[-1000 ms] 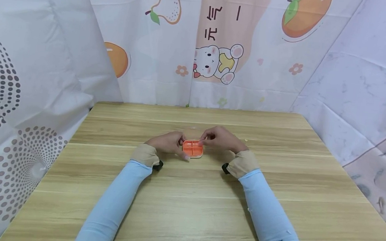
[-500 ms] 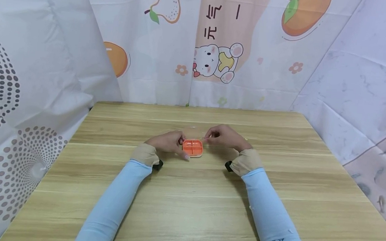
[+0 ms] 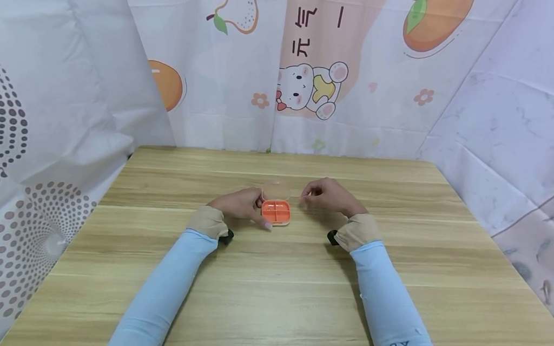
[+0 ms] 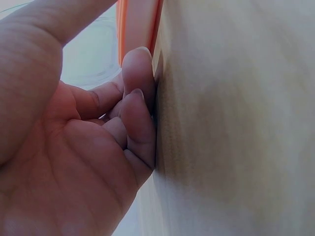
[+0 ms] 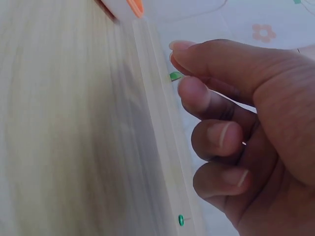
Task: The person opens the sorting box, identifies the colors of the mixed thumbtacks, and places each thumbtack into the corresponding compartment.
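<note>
A person's right hand draws away from the orange four-compartment box, its fingertips now apart from the box, to the right of the far right corner they covered a second ago. Half a second ago the fingertips were just beside that corner; a wider strip of bench now separates the two. The light-blue right sleeve and black wrist device have shifted rightward from the box too. A pale speck, earlier visible right of the box, is out of sight.
</note>
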{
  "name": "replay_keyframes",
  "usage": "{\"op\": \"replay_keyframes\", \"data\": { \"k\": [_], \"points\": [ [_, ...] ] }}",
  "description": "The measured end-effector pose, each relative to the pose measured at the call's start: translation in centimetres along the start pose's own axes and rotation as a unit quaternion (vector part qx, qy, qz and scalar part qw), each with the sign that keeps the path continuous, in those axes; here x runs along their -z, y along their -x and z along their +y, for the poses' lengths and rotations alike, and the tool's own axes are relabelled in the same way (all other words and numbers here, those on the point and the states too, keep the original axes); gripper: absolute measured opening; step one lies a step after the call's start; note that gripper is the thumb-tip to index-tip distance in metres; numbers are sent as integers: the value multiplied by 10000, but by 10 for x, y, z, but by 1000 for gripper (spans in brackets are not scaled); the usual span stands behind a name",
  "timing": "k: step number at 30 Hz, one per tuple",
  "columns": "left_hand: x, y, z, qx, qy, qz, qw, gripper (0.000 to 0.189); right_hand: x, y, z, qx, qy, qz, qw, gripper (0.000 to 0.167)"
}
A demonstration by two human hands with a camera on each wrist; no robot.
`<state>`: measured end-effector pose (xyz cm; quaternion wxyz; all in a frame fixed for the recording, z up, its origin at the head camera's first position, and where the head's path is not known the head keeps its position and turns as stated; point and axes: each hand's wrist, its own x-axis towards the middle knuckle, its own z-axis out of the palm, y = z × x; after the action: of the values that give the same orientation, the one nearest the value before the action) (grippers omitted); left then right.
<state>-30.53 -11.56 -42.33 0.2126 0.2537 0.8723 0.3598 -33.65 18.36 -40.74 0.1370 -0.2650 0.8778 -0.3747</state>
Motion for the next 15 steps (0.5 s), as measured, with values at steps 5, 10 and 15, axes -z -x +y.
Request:
{"op": "replay_keyframes", "data": {
  "k": [5, 10, 15],
  "points": [
    [0, -1, -1, -24, 17, 16, 10000, 64, 5, 3, 4, -71, 172, 185, 9997, 9],
    [0, -1, -1, -64, 8, 23, 10000, 62, 12, 7, 9, -201, 402, 495, 9978, 11],
    [0, 0, -1, -93, 30, 5, 10000, 61, 15, 11, 14, -312, 493, 676, 9960, 13]
  ]
}}
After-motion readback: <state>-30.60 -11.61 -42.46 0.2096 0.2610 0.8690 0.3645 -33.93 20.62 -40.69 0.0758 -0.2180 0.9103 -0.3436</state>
